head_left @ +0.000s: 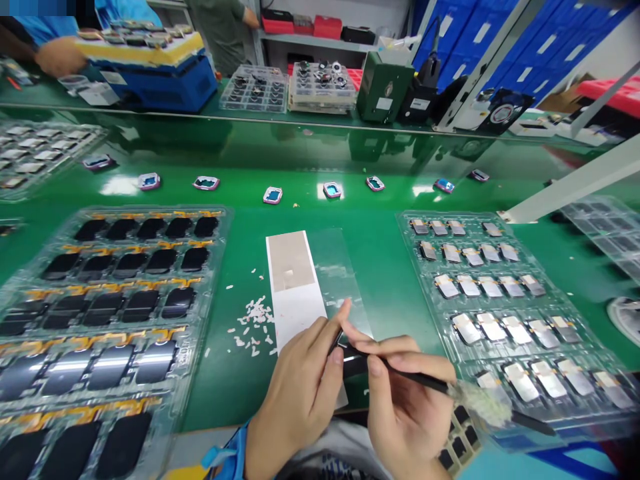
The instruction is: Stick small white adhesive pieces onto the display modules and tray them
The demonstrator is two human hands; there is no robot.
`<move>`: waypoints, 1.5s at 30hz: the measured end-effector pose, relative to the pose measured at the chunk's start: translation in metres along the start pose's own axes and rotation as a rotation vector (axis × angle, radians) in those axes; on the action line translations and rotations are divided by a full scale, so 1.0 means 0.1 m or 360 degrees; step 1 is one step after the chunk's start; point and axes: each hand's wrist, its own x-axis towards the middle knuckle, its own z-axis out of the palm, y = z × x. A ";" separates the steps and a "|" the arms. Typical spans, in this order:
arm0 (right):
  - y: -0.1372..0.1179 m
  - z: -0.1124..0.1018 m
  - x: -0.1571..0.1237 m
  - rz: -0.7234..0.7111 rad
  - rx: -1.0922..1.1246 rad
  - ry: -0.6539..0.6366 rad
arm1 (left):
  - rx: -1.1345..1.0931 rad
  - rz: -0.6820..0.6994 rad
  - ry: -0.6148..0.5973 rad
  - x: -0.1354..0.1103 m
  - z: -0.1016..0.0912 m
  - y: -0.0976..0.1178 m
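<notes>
pinching small dark part in left grip, closed tight | clamping black tool in right grip, tip at part | white strip just ahead | hemmed by screen tray edge left, parts tray edge right | open desk ahead between trays

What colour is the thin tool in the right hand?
The tool is black, with a whitish fluffy wad partway along it; head view shows it.
</notes>
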 end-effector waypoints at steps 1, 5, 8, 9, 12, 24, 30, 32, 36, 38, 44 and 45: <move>0.00 0.00 0.00 -0.0010 -0.0001 0.0000 | 0.0007 -0.0009 -0.0002 0.01 0.00 0.00; -0.01 -0.01 0.01 -0.0040 -0.0015 0.0033 | 0.0011 -0.0032 -0.0021 0.02 0.01 0.01; -0.01 -0.02 0.00 -0.0050 -0.0014 -0.0012 | 0.0007 -0.0026 -0.0031 0.01 0.01 0.01; -0.01 -0.02 0.00 -0.0057 -0.0019 -0.0026 | 0.0005 -0.0017 -0.0030 0.01 0.01 0.00; 0.00 -0.03 -0.01 -0.0066 -0.0043 -0.0028 | 0.0004 -0.0002 -0.0034 0.00 0.02 -0.01; 0.00 -0.01 -0.02 -0.0023 -0.0027 -0.0057 | 0.0021 -0.0003 -0.0039 0.01 0.01 0.01; -0.01 -0.17 0.07 0.0177 -0.0083 0.0017 | 0.0043 -0.0016 0.0044 0.00 0.00 -0.01; -0.06 -0.24 0.12 0.0264 -0.0318 -0.0176 | -0.0068 -0.0070 0.0050 0.00 -0.01 0.01; -0.20 -0.31 0.30 0.0407 -0.0686 -0.0713 | -0.0391 -0.0274 -0.0026 0.03 -0.01 0.11; -0.22 -0.39 0.51 0.0417 -0.0745 -0.0842 | -0.0500 -0.0370 -0.0026 0.06 0.00 0.15; 0.21 -1.44 1.75 0.0540 -0.1859 -0.0277 | -0.0538 -0.0384 0.0617 0.11 -0.01 0.01; 0.32 -1.67 1.96 0.0601 -0.1983 -0.0185 | -0.0538 -0.0411 0.0728 0.12 -0.02 -0.03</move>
